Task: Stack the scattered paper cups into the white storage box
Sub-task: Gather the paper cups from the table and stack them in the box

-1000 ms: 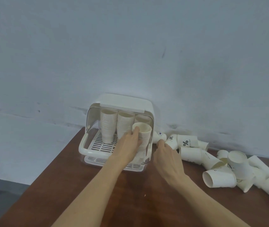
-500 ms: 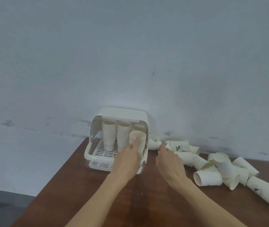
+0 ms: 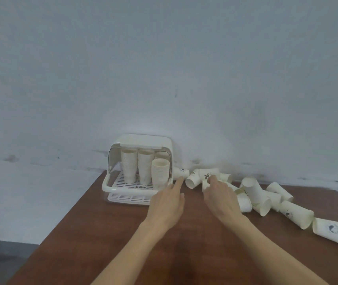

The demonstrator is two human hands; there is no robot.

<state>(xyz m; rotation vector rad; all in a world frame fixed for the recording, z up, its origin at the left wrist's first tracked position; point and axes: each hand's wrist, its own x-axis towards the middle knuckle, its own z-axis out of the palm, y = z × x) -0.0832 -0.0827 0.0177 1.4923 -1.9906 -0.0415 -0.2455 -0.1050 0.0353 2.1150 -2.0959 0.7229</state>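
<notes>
A: The white storage box (image 3: 141,169) sits at the back left of the brown surface (image 3: 94,233), lid up, with tall stacks of paper cups (image 3: 137,169) standing on its slotted tray. The front stack (image 3: 160,176) is nearest the opening, upright and free of any touch.

B: And both hands are over on the loose pile. The left hand (image 3: 169,202) is released, fingers straight, its forefinger reaching toward the small tipped cup (image 3: 181,173) lying just beside the box's right wall. Whether it touches that cup, one cannot tell.

A: The right hand (image 3: 220,197)?

B: Fingers curl down over the cup printed with a percent mark (image 3: 208,176), lying on its side. It looks like grasping, though the fingertips are hidden behind the hand, so the grip itself is a judgement.

A: So the step in hand is fetching the next cup. Plenty left too: the scattered cups (image 3: 266,199) trail off to the right, on their sides and overlapping, the last one (image 3: 333,234) near the surface's right edge.

B: The next move would likely call for lifting the percent cup clear of its neighbours, turning it mouth-up, and nesting it square on a stack. The neighbours touch it, so a careless pull could roll them.

A: And the front stack is tall; a crooked drop could tilt it.
</notes>
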